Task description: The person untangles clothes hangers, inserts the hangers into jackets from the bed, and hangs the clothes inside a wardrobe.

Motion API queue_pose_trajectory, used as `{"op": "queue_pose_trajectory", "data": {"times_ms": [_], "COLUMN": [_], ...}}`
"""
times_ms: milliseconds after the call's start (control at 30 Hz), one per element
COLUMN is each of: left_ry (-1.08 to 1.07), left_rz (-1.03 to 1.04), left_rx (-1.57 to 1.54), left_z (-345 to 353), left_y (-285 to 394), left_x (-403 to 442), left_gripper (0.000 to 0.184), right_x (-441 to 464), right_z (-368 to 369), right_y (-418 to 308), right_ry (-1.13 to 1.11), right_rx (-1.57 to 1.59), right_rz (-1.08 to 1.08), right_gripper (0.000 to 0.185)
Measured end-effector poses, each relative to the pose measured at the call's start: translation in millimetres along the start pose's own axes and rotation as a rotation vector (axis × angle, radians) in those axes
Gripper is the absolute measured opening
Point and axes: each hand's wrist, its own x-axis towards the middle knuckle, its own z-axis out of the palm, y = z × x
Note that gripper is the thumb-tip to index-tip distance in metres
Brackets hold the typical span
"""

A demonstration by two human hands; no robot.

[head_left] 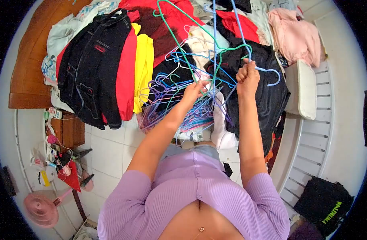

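Note:
My right hand (248, 76) is closed round the neck of a light blue hanger (240, 30), whose hook sticks out to the right. A large green hanger (176, 40) stands raised between my hands, its hook end close above my right fingers. My left hand (194, 92) is closed, with curled fingers at the green hanger's lower part; exactly what lies under the fingertips is partly hidden. Below and around it lies a tangled heap of blue, purple, green and pink hangers (187, 108). A white cloth (222, 132) hangs beside the heap.
Dark jackets (93, 68), a yellow garment (143, 68) and red clothes lie to the left. Black garments (265, 96) and a pink garment (293, 34) are to the right, near a white box-like piece (307, 92) and white slatted rail (313, 136). A pink fan (41, 210) stands lower left.

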Motion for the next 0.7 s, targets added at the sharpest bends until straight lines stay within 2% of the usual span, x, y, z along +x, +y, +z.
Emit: {"op": "queue_pose_trajectory", "data": {"times_ms": [167,233,300,400,433,500,533,600,633,700], "left_ry": [-0.030,0.049,-0.013,0.060,0.174,0.219,0.217,0.360,0.357,0.402], "left_rz": [0.040,0.082,0.079,0.053,0.126,0.229,0.233,0.434,0.436,0.598], "left_rx": [-0.035,-0.107,-0.155,0.084,0.231,0.499,0.501,0.695,0.697,0.673], "left_z": [-9.8,-0.3,3.3,4.5,12.9,17.0,15.8,13.7,14.7,16.3], "left_y": [-16.3,-14.7,-19.5,-30.8,-20.8,0.6,2.7,7.3,12.7,23.3], "left_x": [-3.3,-12.8,-21.3,-22.6,-30.8,-45.0,-44.1,-41.2,-40.6,-36.5], "left_gripper": [0.043,0.040,0.038,0.036,0.036,0.042,0.042,0.036,0.036,0.030], "right_x": [1.7,4.2,9.2,15.4,13.8,8.1,5.4,0.2,-3.5,-6.9], "right_z": [-24.5,-31.2,-39.2,-51.3,-50.4,-47.0,-45.0,-34.6,-27.8,-19.8], "right_y": [11.6,15.2,19.6,24.0,22.7,21.7,20.4,22.1,23.3,29.2], "right_ry": [-0.043,0.082,0.125,0.368,0.367,0.382,0.341,0.282,0.223,0.205], "right_rx": [0.143,0.115,0.132,0.082,0.085,0.102,0.085,-0.027,-0.141,-0.237], "right_rz": [0.043,0.003,0.006,0.119,0.112,0.126,0.105,0.067,0.031,0.031], "right_gripper": [0.035,0.038,0.039,0.038,0.038,0.036,0.033,0.031,0.030,0.027]}}
